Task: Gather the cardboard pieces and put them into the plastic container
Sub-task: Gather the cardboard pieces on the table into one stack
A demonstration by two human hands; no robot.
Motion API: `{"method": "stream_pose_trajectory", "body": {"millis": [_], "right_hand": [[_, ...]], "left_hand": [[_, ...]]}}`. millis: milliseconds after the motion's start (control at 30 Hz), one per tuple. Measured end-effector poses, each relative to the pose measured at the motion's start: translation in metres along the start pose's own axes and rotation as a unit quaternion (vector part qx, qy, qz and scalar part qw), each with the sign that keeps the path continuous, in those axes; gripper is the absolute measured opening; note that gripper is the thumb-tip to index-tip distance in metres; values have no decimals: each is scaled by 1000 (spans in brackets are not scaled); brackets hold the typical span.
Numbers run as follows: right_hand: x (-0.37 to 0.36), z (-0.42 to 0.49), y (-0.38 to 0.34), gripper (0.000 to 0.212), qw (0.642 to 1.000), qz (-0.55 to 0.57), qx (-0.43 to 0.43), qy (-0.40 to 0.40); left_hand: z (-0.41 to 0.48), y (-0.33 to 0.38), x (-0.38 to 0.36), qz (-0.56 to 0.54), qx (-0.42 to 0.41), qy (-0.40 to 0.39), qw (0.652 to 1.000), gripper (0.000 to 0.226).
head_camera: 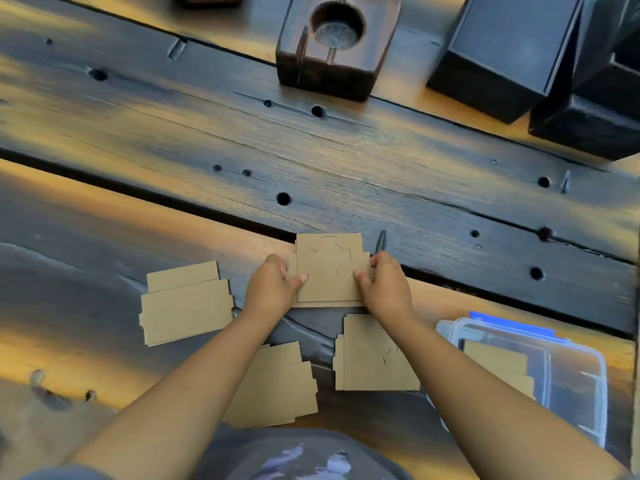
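Several stacks of brown cardboard pieces lie on a dark wooden table. My left hand (273,285) and my right hand (384,282) grip the left and right sides of the middle stack (329,271), thumbs on top. Another stack (187,304) lies to the left. One stack (277,386) sits near my body, partly under my left forearm. A further stack (370,355) is partly covered by my right forearm. The clear plastic container (575,348) with blue clips stands at the lower right, with cardboard pieces (498,365) inside it.
A dark wooden block with a round hole (336,46) stands at the far middle. Black boxes (512,53) stand at the far right. The table planks (207,133) have holes and gaps; a bent nail (380,241) sticks up just beyond the held stack.
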State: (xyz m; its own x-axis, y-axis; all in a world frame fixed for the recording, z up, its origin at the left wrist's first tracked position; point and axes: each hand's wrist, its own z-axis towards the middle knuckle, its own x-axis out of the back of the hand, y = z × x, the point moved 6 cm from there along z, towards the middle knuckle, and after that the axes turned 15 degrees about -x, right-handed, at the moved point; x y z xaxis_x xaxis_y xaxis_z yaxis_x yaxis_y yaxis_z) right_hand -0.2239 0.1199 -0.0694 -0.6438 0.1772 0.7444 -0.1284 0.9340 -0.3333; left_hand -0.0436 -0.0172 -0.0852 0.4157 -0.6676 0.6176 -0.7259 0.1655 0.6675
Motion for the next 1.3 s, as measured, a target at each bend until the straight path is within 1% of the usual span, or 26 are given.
{"method": "stream_pose_trajectory", "body": {"millis": [200,300,533,733,900,967,1100,1300], "right_hand": [[6,-25,0,29,999,31,22,9],[4,-50,2,27,997,55,56,4],[-16,-104,11,25,991,50,120,-36],[-45,-139,22,25,988,36,130,-77],[-66,-161,30,27,989,13,125,-75],[-77,-167,31,28,990,-4,120,-70],[-93,-175,34,29,994,-28,91,-51],[-111,-177,35,26,996,-61,55,-40]], "left_hand": [[-32,-2,12,-40,6,24,999,39],[-62,-9,20,-77,21,47,996,38],[-147,-37,26,-117,61,111,985,33],[-197,-61,34,-107,71,142,982,30],[-213,-84,40,-79,79,119,987,28],[-214,-98,42,-79,85,92,989,26],[-211,-121,43,-78,97,44,991,26],[-204,-140,39,-61,90,15,994,29]]}}
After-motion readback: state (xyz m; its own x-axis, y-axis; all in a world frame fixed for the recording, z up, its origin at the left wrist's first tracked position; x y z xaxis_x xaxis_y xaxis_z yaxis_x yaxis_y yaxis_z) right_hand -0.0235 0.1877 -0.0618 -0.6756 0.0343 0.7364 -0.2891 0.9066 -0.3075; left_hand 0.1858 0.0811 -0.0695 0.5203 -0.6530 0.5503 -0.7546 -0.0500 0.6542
